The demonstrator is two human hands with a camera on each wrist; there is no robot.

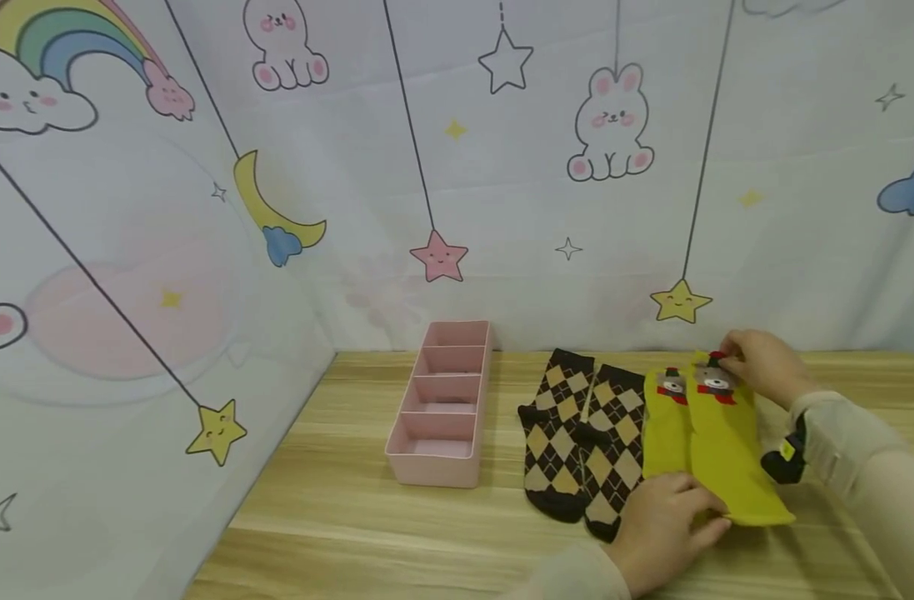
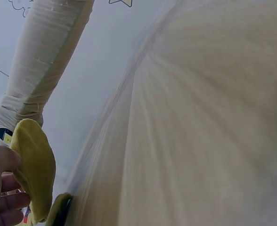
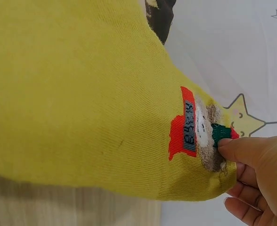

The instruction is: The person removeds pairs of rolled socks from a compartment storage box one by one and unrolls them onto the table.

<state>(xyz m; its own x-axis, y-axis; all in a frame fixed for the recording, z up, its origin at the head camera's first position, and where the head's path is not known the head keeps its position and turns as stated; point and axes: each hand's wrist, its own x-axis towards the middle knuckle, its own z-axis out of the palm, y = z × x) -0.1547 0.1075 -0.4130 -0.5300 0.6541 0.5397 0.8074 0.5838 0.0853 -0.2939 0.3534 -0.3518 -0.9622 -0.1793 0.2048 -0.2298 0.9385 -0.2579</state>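
A yellow sock point(image 1: 734, 458) with a bear face near its cuff is stretched between my two hands at the right of the head view. My right hand point(image 1: 771, 367) pinches the cuff, its thumb on the bear's green hat in the right wrist view. With thumb and fingers, my left hand point(image 1: 666, 529) grips the toe end; the left wrist view shows that yellow toe point(image 2: 35, 165) standing up from the fingers. Just left of it lies a matching yellow sock point(image 1: 665, 429), its lower part hidden behind my left hand.
Two argyle socks, one on the left point(image 1: 554, 450) and one on the right point(image 1: 614, 442), lie flat beside the yellow pair. Further left stands a pink divided box point(image 1: 437, 471) with several compartments. A patterned cloth wall point(image 1: 516, 208) rises behind the wooden table point(image 1: 329, 533).
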